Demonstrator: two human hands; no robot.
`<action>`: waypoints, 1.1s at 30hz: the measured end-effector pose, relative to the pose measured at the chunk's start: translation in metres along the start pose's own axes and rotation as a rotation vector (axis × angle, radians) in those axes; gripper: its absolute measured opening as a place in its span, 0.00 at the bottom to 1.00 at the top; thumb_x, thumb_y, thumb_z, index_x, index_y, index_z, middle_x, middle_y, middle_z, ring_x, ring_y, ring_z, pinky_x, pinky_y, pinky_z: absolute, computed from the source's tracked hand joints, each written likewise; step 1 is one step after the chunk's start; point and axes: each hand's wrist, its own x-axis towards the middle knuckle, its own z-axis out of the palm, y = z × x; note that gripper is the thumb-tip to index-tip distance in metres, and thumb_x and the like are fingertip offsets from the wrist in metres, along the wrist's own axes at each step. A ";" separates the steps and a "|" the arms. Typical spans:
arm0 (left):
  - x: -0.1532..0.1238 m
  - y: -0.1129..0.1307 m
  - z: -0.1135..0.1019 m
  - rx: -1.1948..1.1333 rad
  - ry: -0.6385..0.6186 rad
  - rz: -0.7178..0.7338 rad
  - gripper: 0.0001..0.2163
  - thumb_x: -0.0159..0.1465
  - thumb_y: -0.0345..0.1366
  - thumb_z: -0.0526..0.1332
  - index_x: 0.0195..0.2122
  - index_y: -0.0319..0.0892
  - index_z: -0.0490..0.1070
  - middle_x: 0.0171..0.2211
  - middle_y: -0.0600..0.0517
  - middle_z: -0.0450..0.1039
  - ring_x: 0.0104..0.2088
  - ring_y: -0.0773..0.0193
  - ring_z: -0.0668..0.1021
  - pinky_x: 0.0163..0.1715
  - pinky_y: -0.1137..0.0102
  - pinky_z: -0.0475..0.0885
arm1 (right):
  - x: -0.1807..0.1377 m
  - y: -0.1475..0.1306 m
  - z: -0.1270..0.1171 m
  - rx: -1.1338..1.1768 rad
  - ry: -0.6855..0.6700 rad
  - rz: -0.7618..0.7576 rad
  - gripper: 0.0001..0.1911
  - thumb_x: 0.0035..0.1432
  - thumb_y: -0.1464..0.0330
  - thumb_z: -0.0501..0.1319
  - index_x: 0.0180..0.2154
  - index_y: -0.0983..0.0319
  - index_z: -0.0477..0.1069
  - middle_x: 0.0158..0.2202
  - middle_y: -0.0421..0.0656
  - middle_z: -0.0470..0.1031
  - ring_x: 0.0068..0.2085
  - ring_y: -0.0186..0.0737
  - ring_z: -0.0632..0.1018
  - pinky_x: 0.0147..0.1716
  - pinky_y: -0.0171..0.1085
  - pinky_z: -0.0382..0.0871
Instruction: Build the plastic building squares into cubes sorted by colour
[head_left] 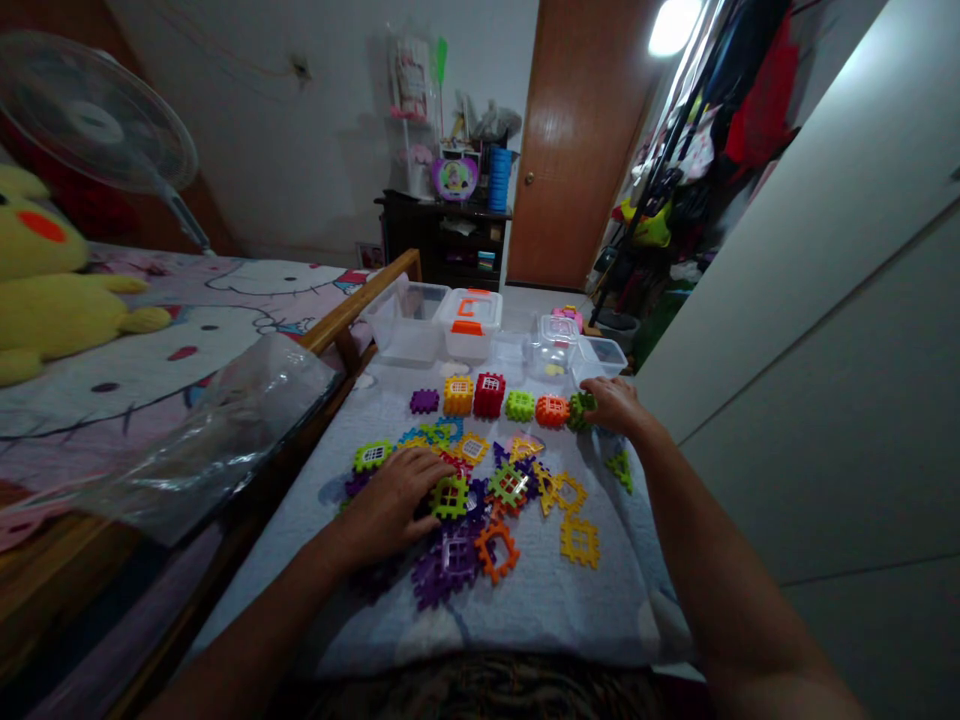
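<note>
A pile of flat, toothed plastic building tiles (495,500) in several colours lies on a pale blue mat (540,600). My left hand (394,500) rests on the pile's left side, fingers spread over a green tile (448,496). Further back stands a row of assembled cubes: yellow (458,395), red (489,394), green (520,405), orange (552,411), with a flat purple tile (424,401) at the left end. My right hand (615,403) is at the row's right end, fingers closed on a dark green cube (579,411).
Clear plastic boxes (409,320), one with an orange-handled lid (469,322), stand behind the mat. A bed with a wooden rail (352,305), a plastic bag (225,430) and a yellow plush toy (52,290) is on the left. A white wardrobe (810,300) rises on the right.
</note>
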 end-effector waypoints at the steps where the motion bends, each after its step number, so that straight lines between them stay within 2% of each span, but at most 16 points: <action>1: 0.000 0.000 0.000 0.004 0.001 -0.002 0.25 0.54 0.32 0.67 0.53 0.49 0.68 0.55 0.49 0.72 0.57 0.51 0.69 0.59 0.53 0.61 | 0.000 0.001 0.001 0.003 -0.006 0.002 0.26 0.49 0.71 0.63 0.53 0.60 0.71 0.52 0.51 0.74 0.51 0.54 0.71 0.45 0.44 0.61; 5: 0.001 0.001 -0.001 0.019 0.018 0.001 0.25 0.53 0.32 0.66 0.53 0.50 0.68 0.54 0.49 0.72 0.55 0.51 0.70 0.58 0.53 0.61 | -0.001 0.001 -0.001 0.019 0.000 0.021 0.26 0.49 0.71 0.64 0.53 0.61 0.71 0.52 0.52 0.74 0.52 0.55 0.70 0.47 0.46 0.61; 9: 0.002 0.001 -0.002 0.034 0.046 0.030 0.29 0.53 0.32 0.66 0.57 0.50 0.64 0.54 0.49 0.72 0.54 0.51 0.70 0.58 0.52 0.61 | -0.013 -0.012 -0.013 0.081 0.083 -0.023 0.28 0.51 0.65 0.66 0.55 0.61 0.69 0.56 0.52 0.71 0.54 0.57 0.69 0.49 0.48 0.62; 11: 0.003 0.002 -0.003 0.042 0.079 0.029 0.30 0.54 0.34 0.65 0.59 0.48 0.62 0.54 0.48 0.71 0.55 0.50 0.70 0.59 0.53 0.60 | -0.027 -0.030 -0.020 0.191 0.122 -0.148 0.25 0.53 0.64 0.66 0.54 0.60 0.70 0.54 0.51 0.72 0.53 0.54 0.70 0.50 0.46 0.64; 13: 0.005 0.005 -0.005 0.041 0.119 0.005 0.31 0.55 0.36 0.65 0.61 0.47 0.60 0.53 0.46 0.71 0.54 0.50 0.71 0.58 0.53 0.61 | -0.045 -0.057 -0.026 0.348 0.104 -0.316 0.21 0.57 0.65 0.64 0.53 0.59 0.70 0.51 0.48 0.74 0.51 0.48 0.73 0.49 0.43 0.67; 17: 0.013 0.011 -0.009 0.011 0.162 -0.038 0.34 0.54 0.37 0.65 0.63 0.49 0.57 0.50 0.47 0.72 0.53 0.49 0.72 0.57 0.53 0.63 | -0.081 -0.112 -0.025 0.542 0.042 -0.646 0.32 0.53 0.64 0.68 0.59 0.58 0.64 0.56 0.47 0.70 0.55 0.46 0.71 0.53 0.44 0.68; 19: 0.016 0.013 -0.011 0.000 0.173 -0.036 0.35 0.54 0.37 0.65 0.64 0.49 0.56 0.50 0.48 0.73 0.53 0.49 0.72 0.58 0.52 0.61 | -0.091 -0.131 -0.020 0.576 0.039 -0.703 0.36 0.51 0.64 0.70 0.60 0.57 0.62 0.57 0.47 0.69 0.56 0.48 0.70 0.55 0.46 0.67; 23: 0.021 0.016 -0.010 -0.004 0.188 -0.020 0.35 0.54 0.37 0.65 0.63 0.49 0.56 0.51 0.47 0.73 0.54 0.48 0.72 0.59 0.52 0.60 | -0.095 -0.146 -0.011 0.624 0.045 -0.667 0.31 0.54 0.68 0.68 0.58 0.58 0.64 0.55 0.48 0.69 0.55 0.46 0.70 0.54 0.45 0.66; 28: 0.023 0.014 -0.004 -0.038 0.182 0.009 0.34 0.55 0.40 0.66 0.63 0.48 0.56 0.56 0.46 0.69 0.56 0.49 0.70 0.59 0.52 0.61 | -0.090 -0.145 -0.003 0.637 0.030 -0.647 0.27 0.52 0.70 0.66 0.54 0.60 0.66 0.50 0.48 0.69 0.51 0.46 0.70 0.51 0.43 0.67; 31: 0.026 0.000 -0.005 -0.071 0.155 -0.016 0.33 0.56 0.45 0.67 0.62 0.48 0.59 0.59 0.45 0.67 0.58 0.48 0.68 0.59 0.51 0.62 | -0.079 -0.134 0.001 0.567 0.056 -0.592 0.27 0.49 0.70 0.67 0.52 0.61 0.68 0.49 0.48 0.68 0.50 0.48 0.69 0.49 0.45 0.65; 33: 0.027 -0.019 -0.008 -0.077 0.178 -0.094 0.30 0.57 0.50 0.65 0.58 0.46 0.63 0.57 0.44 0.68 0.58 0.48 0.69 0.59 0.52 0.63 | -0.063 -0.119 0.002 0.478 0.107 -0.497 0.26 0.48 0.70 0.66 0.51 0.61 0.68 0.49 0.49 0.68 0.50 0.49 0.68 0.50 0.46 0.63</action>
